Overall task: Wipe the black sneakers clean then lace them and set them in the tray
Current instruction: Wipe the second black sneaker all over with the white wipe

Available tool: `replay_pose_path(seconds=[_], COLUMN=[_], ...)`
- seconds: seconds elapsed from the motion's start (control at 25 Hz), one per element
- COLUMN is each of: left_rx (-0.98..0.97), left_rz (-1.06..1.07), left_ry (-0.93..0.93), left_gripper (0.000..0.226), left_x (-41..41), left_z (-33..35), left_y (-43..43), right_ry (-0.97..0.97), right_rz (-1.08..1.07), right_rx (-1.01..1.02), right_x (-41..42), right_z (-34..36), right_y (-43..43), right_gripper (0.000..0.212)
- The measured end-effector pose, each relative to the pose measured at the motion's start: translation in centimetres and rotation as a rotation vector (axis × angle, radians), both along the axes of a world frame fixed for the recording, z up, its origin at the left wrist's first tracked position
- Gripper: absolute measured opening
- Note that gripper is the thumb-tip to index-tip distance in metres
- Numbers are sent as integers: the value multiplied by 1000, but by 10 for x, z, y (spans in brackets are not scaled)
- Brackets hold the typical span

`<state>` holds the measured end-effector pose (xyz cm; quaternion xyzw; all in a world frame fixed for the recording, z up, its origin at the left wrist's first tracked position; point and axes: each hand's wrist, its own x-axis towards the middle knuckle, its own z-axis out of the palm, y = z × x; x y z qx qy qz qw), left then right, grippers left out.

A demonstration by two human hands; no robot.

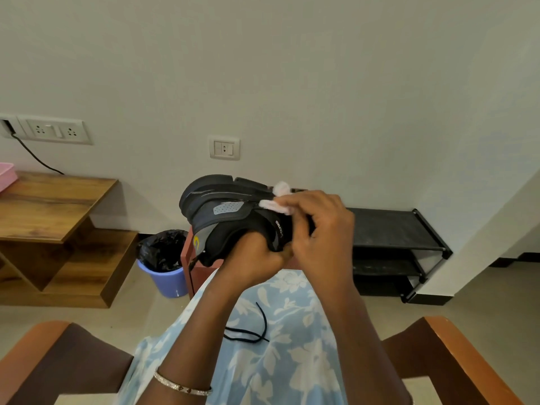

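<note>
A black sneaker (pixel 225 211) with grey panels and a yellow logo is held up in front of me, on its side, sole toward the wall. My left hand (pixel 251 261) grips it from below at the opening. My right hand (pixel 318 226) pinches a small pale pink cloth (pixel 277 197) and presses it against the shoe's side near the sole. A loose black lace (pixel 257 331) lies on my lap. The edge of a pink tray (pixel 6 175) shows at the far left on a wooden table (pixel 55 206).
A purple bin (pixel 168 276) with a black liner stands on the floor by the wall. A black shoe rack (pixel 394 244) sits at the right. Behind the shoe is a reddish stool (pixel 195 270). Wooden chair arms (pixel 467 355) flank my lap.
</note>
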<state>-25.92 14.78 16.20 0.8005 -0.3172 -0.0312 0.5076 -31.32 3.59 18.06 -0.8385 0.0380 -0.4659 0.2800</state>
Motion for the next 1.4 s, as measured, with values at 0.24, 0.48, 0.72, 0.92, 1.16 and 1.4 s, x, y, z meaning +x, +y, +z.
replay_pose_path(seconds=[0.24, 0.48, 0.72, 0.92, 1.16, 1.4], left_rx=[-104, -375, -420, -397, -467, -519], left_rz=[-166, -288, -270, -202, -211, -178], left_ry=[135, 410, 473, 493, 510, 496], left_gripper=[43, 58, 61, 100, 100, 100], left_x=[4, 1, -8, -1, -1, 0], left_z=[1, 6, 17, 13, 13, 12], left_y=[0, 9, 7, 10, 10, 6], right_ry=[83, 150, 192, 210, 273, 137], right_rz=[-179, 77, -71, 62, 210, -283], right_rx=[50, 190, 139, 213, 301, 88], right_x=[-5, -14, -17, -16, -20, -13], right_z=[-2, 11, 11, 16, 19, 15], right_y=[-11, -11, -15, -11, -7, -5], right_gripper=[25, 20, 13, 15, 10, 6])
